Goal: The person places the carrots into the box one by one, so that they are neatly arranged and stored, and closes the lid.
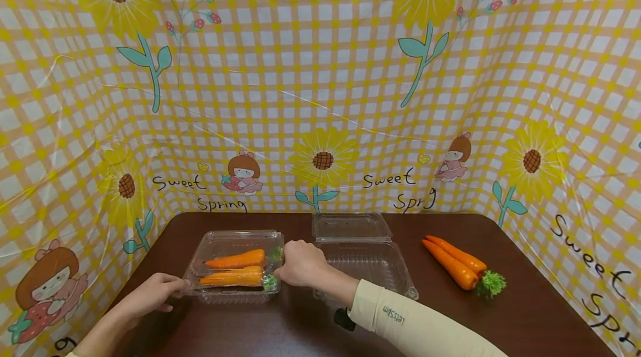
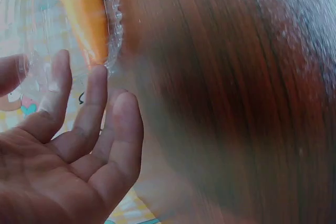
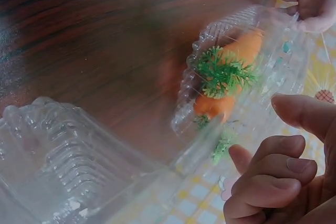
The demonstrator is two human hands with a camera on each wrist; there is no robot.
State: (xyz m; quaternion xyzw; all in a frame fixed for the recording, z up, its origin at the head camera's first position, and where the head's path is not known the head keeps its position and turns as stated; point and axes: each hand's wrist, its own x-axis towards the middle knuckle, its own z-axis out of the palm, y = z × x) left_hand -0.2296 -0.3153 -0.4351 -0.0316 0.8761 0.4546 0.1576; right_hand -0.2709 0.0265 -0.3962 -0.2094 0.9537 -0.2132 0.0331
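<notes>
A clear plastic clamshell box [image 1: 235, 240] stands on the left of the table with its lid lowered over several orange carrots [image 1: 236, 259]. Their green tops [image 3: 226, 72] point toward the right side. My left hand [image 1: 152, 293] has its thumb and index finger at the box's near left corner, the plastic between them, the other fingers loosely bent. At the right edge of the same box, my right hand [image 1: 302, 262] has curled fingers, with thumb and index finger on either side of the rim. Its fingertips are hidden in the head view.
Right behind the right forearm, a second clear clamshell box [image 1: 370, 262] stands with its lid raised. Two carrots [image 1: 453, 262] with a green top lie on the right of the dark wooden table [image 1: 240, 329]. A checked, flower-printed cloth [image 1: 320, 95] encloses the back and sides.
</notes>
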